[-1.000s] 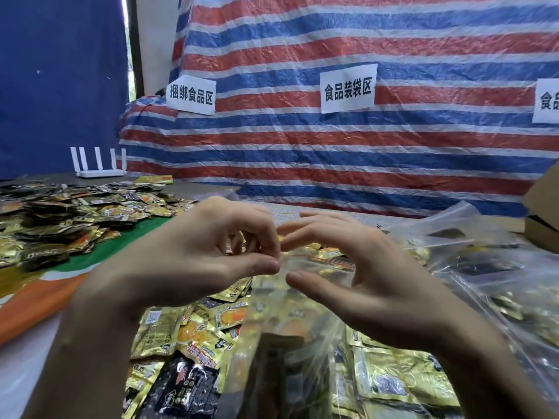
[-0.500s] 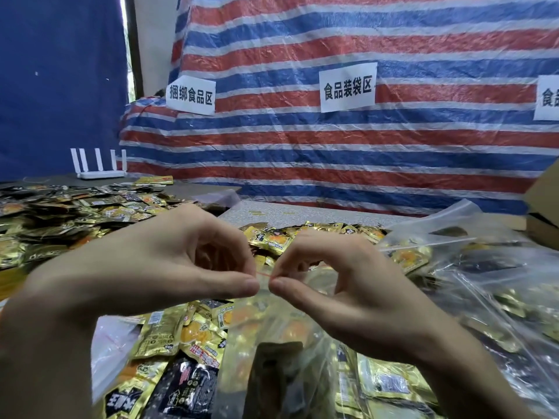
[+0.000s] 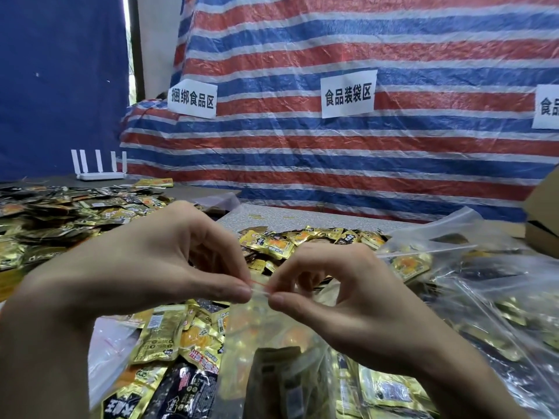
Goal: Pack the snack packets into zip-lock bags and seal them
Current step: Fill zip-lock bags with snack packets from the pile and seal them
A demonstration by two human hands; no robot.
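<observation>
Filled clear zip-lock bag (image 3: pixel 272 343) directly below the hands. Its red-lined zip strip (image 3: pixel 259 286) is pinched by left hand (image 3: pixel 151 276) and right hand (image 3: pixel 341 291), thumbs nearly meeting. A sound seal likely needs firm pinches worked outward along the strip. Crinkly gold-foil snack packets (image 3: pixel 272 246) lie beyond the fingertips, with a striped woven tarpaulin (image 3: pixel 363 161) behind.

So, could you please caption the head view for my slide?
Left hand and right hand pinch the top edge of a filled zip-lock bag amid loose snack packets.

Striped tarp (image 3: pixel 332 164) backdrop, blue curtain (image 3: pixel 60 86) left, daylight gap.
</observation>
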